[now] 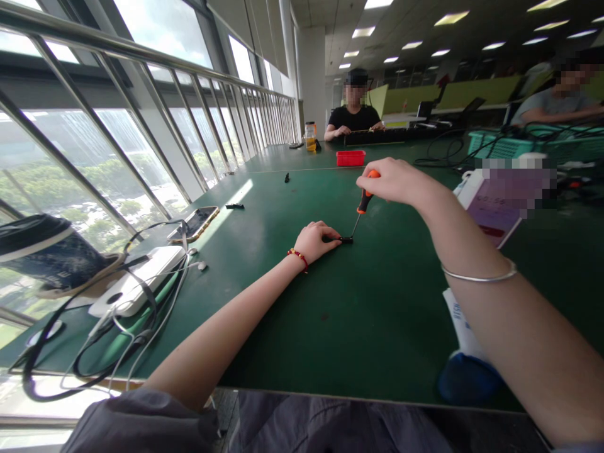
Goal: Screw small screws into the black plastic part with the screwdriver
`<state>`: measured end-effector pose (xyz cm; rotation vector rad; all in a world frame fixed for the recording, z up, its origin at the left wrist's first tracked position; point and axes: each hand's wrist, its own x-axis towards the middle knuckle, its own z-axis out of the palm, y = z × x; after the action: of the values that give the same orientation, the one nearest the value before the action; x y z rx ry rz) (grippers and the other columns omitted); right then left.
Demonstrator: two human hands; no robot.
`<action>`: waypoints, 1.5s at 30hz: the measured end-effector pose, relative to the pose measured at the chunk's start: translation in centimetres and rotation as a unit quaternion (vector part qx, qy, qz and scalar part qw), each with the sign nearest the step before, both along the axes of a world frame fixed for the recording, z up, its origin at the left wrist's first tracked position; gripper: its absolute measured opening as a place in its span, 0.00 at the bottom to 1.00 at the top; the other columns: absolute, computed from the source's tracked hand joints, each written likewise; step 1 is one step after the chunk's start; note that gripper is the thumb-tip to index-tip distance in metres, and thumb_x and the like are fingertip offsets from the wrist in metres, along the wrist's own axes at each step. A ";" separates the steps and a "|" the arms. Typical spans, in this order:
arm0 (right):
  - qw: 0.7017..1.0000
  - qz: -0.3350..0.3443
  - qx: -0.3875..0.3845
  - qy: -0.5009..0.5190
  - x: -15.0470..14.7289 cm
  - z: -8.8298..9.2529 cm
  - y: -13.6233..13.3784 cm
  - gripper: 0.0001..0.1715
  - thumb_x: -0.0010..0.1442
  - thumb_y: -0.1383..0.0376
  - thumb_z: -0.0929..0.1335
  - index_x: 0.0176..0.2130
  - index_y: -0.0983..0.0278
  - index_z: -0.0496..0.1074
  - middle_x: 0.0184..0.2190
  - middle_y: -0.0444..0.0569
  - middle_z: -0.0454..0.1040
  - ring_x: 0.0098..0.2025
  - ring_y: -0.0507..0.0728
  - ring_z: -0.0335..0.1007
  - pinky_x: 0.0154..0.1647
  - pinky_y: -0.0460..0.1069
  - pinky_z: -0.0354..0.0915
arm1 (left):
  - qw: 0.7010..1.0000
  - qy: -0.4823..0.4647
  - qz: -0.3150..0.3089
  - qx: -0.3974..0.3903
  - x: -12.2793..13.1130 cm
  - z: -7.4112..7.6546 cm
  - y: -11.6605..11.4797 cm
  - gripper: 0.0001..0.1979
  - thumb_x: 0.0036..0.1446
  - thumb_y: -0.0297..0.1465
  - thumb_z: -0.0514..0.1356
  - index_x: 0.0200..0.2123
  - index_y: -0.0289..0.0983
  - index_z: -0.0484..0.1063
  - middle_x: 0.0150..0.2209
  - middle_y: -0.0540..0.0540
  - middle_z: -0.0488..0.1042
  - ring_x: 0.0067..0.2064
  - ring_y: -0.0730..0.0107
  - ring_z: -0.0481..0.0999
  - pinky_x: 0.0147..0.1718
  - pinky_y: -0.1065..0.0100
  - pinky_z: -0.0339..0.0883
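Note:
My right hand (387, 179) grips the orange and black handle of a screwdriver (364, 202) from above. The screwdriver leans slightly, its thin metal shaft running down to a small black part (347, 240) on the green tabletop. With thumb and fingers pinched together, my left hand (317, 241) holds the left end of that black part against the table. Whether the tip sits in a screw is too small to tell. Two more small black pieces lie farther off: a flat one (234, 206) to the left and another (287, 178) toward the back.
A phone (194, 224), a white power bank (136, 280) with tangled cables and a dark cup (51, 251) stand at left by the railing. A red tray (350, 158) is ahead. At right are a boxy purple-white item (500, 201) and a teal basket (495, 148). Two people sit beyond.

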<state>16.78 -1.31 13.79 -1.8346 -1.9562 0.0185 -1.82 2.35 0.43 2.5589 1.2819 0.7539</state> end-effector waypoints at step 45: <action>0.999 -0.016 -0.029 -0.004 -0.1 0.1 -0.2 0.20 0.55 0.48 0.62 0.32 0.61 0.72 0.27 0.51 0.71 0.33 0.59 0.68 0.33 0.52 0.61 | 1.000 -0.004 -0.004 0.002 0.0 -0.2 0.2 0.09 0.51 0.36 0.62 0.34 0.40 0.79 0.36 0.47 0.74 0.39 0.65 0.72 0.44 0.63 0.65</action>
<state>16.65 -1.47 13.94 -1.9051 -1.9519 0.0592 -1.86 2.53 0.28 2.5595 1.2687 0.7663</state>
